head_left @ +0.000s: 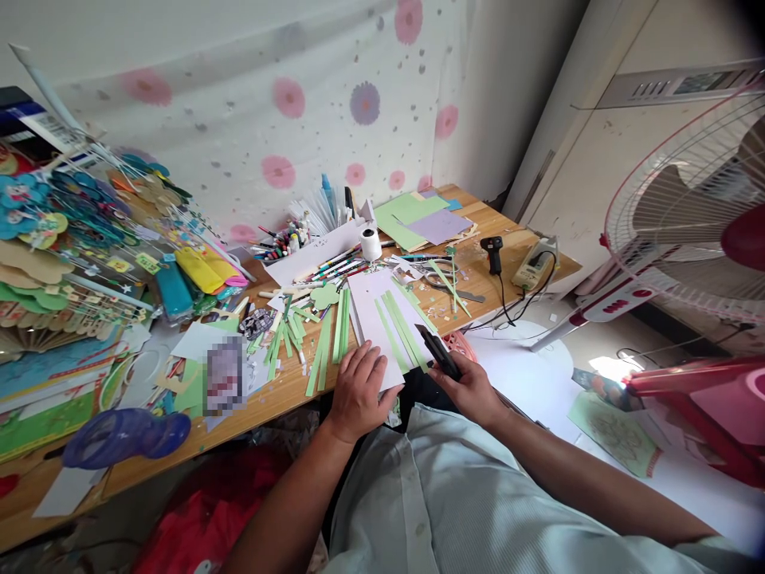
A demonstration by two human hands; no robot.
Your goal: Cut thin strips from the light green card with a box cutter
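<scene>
Just below the frame's centre, a white card (pixel 369 303) is being pressed by the flat fingers of the left hand (pixel 362 387), while a black tool (pixel 439 351) is being gripped by the right hand (pixel 469 391), green strips (pixel 405 328) possibly being skewed should the card be nudged.

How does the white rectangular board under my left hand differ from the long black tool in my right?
The white rectangular board is broad; the long, slim black tool is narrow. The board lies under your left hand; the tool is held in your right hand. The board bears pale green paper strips; the tool bears none. Both touch a hand.
</scene>
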